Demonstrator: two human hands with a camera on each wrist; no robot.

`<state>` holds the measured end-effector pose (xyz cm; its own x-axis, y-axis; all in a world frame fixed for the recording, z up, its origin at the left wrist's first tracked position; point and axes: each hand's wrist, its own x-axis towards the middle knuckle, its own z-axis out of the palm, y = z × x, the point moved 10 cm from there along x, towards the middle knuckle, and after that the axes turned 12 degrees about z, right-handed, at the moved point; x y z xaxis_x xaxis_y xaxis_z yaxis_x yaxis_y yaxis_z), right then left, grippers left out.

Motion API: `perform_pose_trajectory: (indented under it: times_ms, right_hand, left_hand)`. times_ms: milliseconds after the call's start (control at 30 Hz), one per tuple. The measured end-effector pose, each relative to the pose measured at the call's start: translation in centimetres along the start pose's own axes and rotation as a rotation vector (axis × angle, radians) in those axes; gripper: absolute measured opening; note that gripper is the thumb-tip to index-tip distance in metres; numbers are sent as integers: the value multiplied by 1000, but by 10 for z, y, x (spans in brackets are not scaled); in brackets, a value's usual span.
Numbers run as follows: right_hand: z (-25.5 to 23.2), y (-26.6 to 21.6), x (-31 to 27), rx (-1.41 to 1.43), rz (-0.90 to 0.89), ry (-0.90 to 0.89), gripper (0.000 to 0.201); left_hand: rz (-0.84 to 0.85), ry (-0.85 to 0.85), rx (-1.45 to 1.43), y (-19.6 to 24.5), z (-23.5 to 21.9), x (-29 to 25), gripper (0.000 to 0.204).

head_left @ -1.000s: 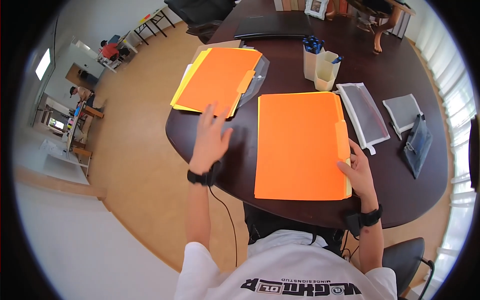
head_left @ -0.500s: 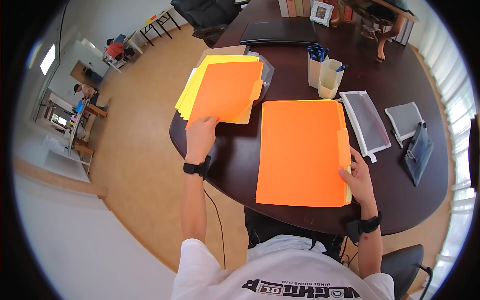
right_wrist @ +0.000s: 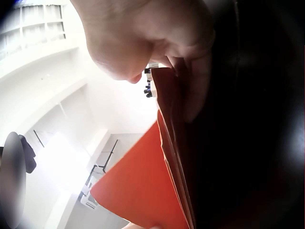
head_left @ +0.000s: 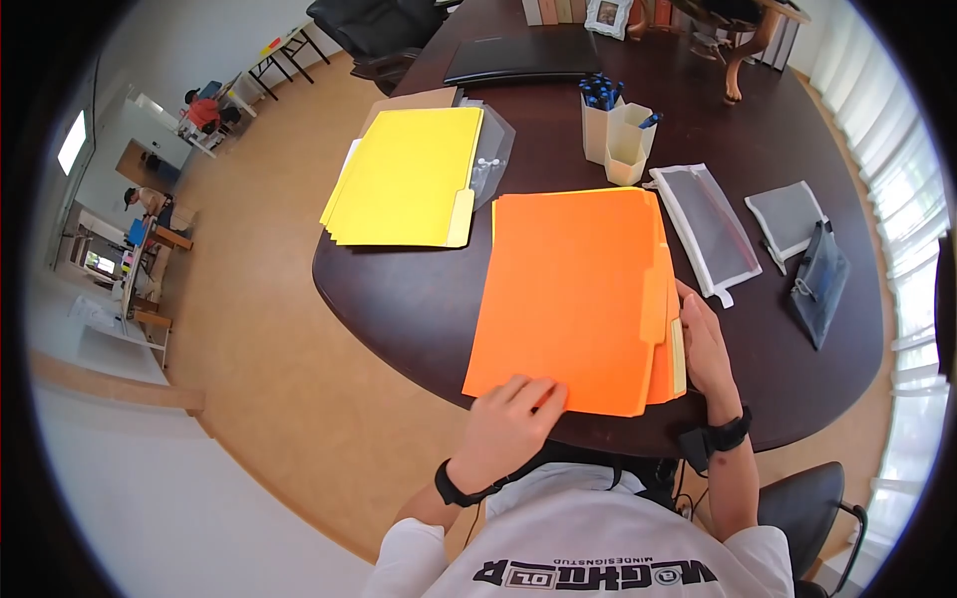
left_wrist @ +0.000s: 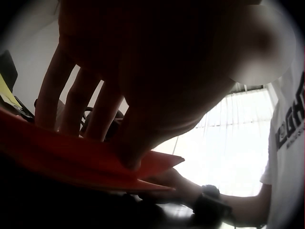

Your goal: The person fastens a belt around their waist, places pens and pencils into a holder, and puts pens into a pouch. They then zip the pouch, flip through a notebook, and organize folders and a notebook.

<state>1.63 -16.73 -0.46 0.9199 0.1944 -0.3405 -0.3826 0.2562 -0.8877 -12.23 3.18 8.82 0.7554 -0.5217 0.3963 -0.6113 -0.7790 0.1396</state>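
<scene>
My left hand (head_left: 508,424) pinches the near edge of an orange file folder (head_left: 568,299). In the left wrist view, its thumb and fingers lie on opposite faces of that orange folder (left_wrist: 86,152). The folder lies slightly askew over a stack of orange and yellow folders (head_left: 680,356), whose tabs show along the right side. At this right edge is my right hand (head_left: 706,349), its thumb raised off the top. The right wrist view has its fingers reaching along the table side of the stack, and the upper orange folder (right_wrist: 143,181) tilting away from the rest.
Fanned yellow folders (head_left: 409,179) lie at the left over a clear plastic envelope (head_left: 493,149). Pen holders (head_left: 626,149) with blue pens stand behind the stack. Mesh zip pouches (head_left: 708,229) and a dark pouch (head_left: 822,284) lie right. A black laptop (head_left: 523,60) sits farther back.
My left hand took the orange folder from the left pile and carried it right onto the near stack, exposing yellow folders. My right thumb has come off the stack's top.
</scene>
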Motion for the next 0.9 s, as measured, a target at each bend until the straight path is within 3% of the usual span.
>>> perform_pose_trajectory:
  times_ms: [67,167,567,667,833,900]
  right_hand:
    - [3,2,-1,30,44,-22,61]
    - [11,3,-8,-309,18,-132,65]
    - [12,1,-7,-317,38,-109,67]
    - [12,1,-6,-298,43,-108,67]
    - [16,-2,-8,-338,46,-86,66]
    - [16,-2,-7,-351,38,-106,66]
  left_hand:
    - [30,-56,-25,10,21,-1,26]
    - [27,-135,-47,15,42,-2,25]
    - [5,-133,-330,2,41,7,30]
    - [-49,-24,-459,-39,20,1,31]
    - [-266,168,16,-176,-52,-4,44]
    - [-270,95,322,-231,-47,-7,57]
